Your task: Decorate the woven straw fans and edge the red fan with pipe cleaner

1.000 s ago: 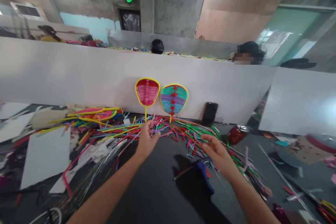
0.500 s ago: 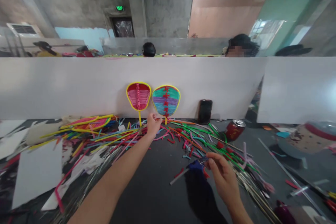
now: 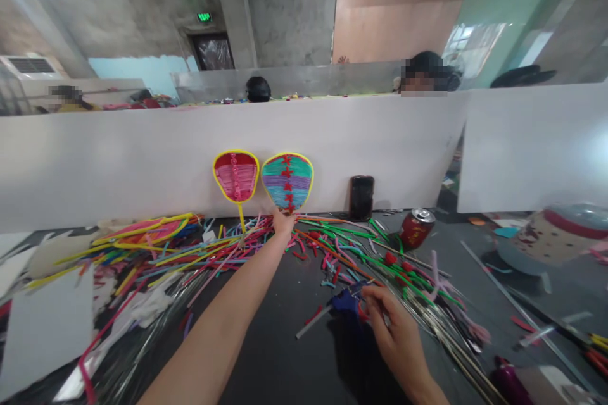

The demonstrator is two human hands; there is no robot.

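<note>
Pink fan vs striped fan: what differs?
Pink fan is red over pink; striped fan is green, purple and blue. Pink fan carries pink ornaments down its middle; striped fan has red ones. Pink fan's yellow handle shows; the left hand hides striped fan's. Both have yellow rims.

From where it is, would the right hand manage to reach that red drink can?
Probably yes: between the right hand and the red can lie only low things, such as green stems and small red pieces, and nothing tall seems to block the way.
</note>
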